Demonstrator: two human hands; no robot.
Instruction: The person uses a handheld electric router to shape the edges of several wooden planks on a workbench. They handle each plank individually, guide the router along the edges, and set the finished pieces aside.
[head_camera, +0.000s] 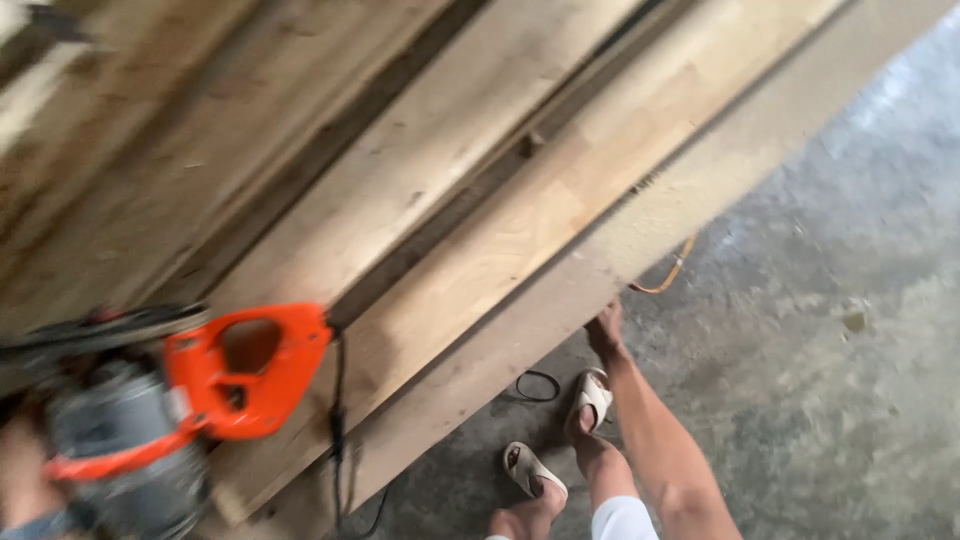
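My right hand (605, 326) reaches down to the lower edge of the bottom wooden board (560, 300), with its fingers curled under that edge. A circular saw (150, 420) with an orange handle (250, 375) and a grey motor body rests on the boards at lower left, and the handle loop is empty. My left hand (20, 472) shows only as a blurred patch at the left edge, beside the saw's motor. Whether it grips anything cannot be told. The saw's black cord (338, 440) hangs over the board edge.
Several long planks (430, 160) lie stacked diagonally across the view. My feet in pale sandals (590, 395) stand on the grey concrete floor (830, 330). An orange cord (672, 275) and a black loop (538, 385) lie under the board edge.
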